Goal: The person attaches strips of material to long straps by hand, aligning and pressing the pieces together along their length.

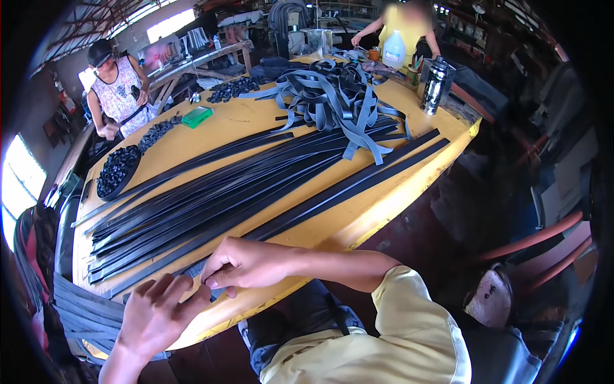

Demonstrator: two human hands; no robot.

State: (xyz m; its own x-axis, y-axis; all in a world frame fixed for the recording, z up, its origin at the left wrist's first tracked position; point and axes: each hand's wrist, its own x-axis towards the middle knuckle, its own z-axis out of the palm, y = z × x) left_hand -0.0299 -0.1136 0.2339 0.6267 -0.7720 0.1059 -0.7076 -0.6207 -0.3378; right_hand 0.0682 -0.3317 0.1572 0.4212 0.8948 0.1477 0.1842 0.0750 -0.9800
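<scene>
Over the near edge of the yellow table, my two hands are close together, fingertips almost meeting. The fingers of my left hand (157, 313) are curled, with the thumb toward the other hand. Thumb and forefinger of my right hand (252, 264) are pinched together. Whatever lies between the fingers is hidden or too small to name. Just beyond them lies a wide row of long black strips (211, 205), flat and roughly parallel. Two separate strips (358, 182) run along the right of this row. A grey-black bundle of bands (89, 307) hangs at the table's left corner.
On the yellow table (409, 192) are a heap of tangled bands (326, 96), a bowl of small black pieces (118, 171), a green box (197, 117), a dark flask (435, 86) and a white jug (394, 50). One person (118, 89) stands far left, another (416, 32) behind the table.
</scene>
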